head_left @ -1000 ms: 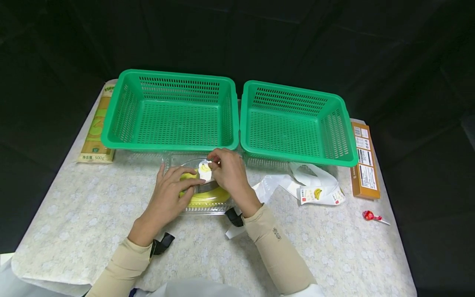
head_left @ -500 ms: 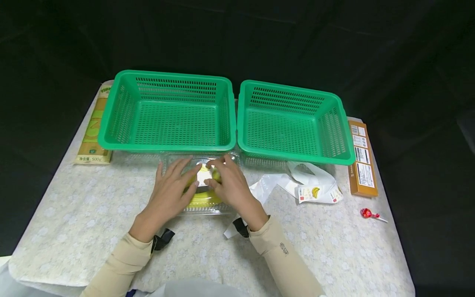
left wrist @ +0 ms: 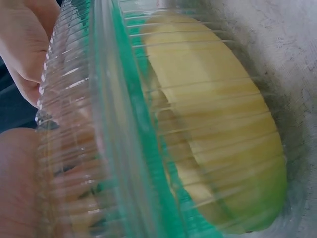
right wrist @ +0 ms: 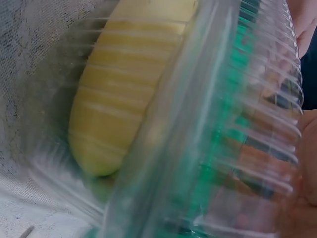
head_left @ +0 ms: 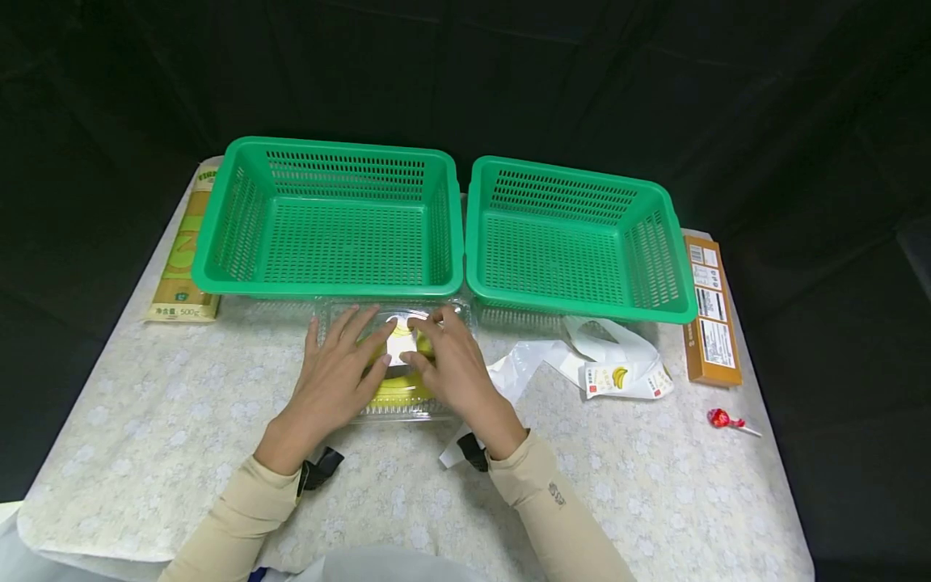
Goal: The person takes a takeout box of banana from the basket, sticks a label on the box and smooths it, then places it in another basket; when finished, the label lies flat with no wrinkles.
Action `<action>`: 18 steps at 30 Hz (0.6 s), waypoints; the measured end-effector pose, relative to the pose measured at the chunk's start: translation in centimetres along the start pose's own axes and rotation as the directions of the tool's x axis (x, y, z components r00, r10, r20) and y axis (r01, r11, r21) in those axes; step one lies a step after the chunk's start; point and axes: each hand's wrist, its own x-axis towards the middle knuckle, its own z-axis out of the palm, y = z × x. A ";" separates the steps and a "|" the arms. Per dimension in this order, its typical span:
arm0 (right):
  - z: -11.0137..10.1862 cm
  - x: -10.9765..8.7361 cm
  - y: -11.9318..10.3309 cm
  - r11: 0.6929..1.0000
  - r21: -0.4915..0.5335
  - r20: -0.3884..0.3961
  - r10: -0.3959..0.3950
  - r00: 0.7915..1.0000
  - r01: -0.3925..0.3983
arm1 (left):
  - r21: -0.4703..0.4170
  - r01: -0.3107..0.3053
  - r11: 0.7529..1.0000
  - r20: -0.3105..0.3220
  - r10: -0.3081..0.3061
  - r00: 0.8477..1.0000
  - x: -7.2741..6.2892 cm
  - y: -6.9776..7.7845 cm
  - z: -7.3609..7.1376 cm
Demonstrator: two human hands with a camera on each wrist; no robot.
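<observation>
A clear plastic clamshell box (head_left: 414, 414) sits on the table in front of the baskets. Yellow bananas (left wrist: 218, 114) with a green end show through its ribbed wall in the left wrist view; another banana (right wrist: 129, 84) shows in the right wrist view. On the lid lies a white label (head_left: 400, 346) printed with a banana. My left hand (head_left: 336, 372) is spread over the left part of the lid, fingertips at the label's left edge. From the other side, my right hand (head_left: 460, 368) touches the label's right edge with thumb and fingertips. Both palms partly hide the box.
Two green baskets (head_left: 327, 289) (head_left: 582, 307) stand side by side behind the box. A label strip (head_left: 618, 380) curls at right, near an orange carton (head_left: 713, 323) and a red lollipop (head_left: 720, 418). A yellow-green 500 g packet (head_left: 182, 275) lies at far left.
My right hand has let go of the label's edge, which it pinched a second ago, and moved slightly right and down. The label now lies flatter, with fingertips of both hands at its sides.
</observation>
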 end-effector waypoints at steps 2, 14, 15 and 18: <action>0.2 -0.1 -0.1 1.000 -0.018 -0.006 -0.007 1.000 0.007 | -0.005 0.000 1.000 -0.004 0.000 1.000 0.0 0.0 0.0; 2.2 -3.4 -0.3 0.956 -0.278 0.028 -0.085 0.996 0.089 | -0.021 0.028 0.999 -0.015 -0.029 0.999 0.2 0.1 0.2; 2.2 -3.6 -0.2 0.955 -0.283 0.036 -0.087 0.996 0.094 | -0.017 0.029 0.999 -0.013 -0.029 0.999 0.2 0.2 0.2; 2.0 -4.2 -0.1 0.953 -0.283 0.055 -0.094 0.994 0.106 | -0.006 0.032 0.999 -0.008 -0.032 0.999 0.3 0.3 0.1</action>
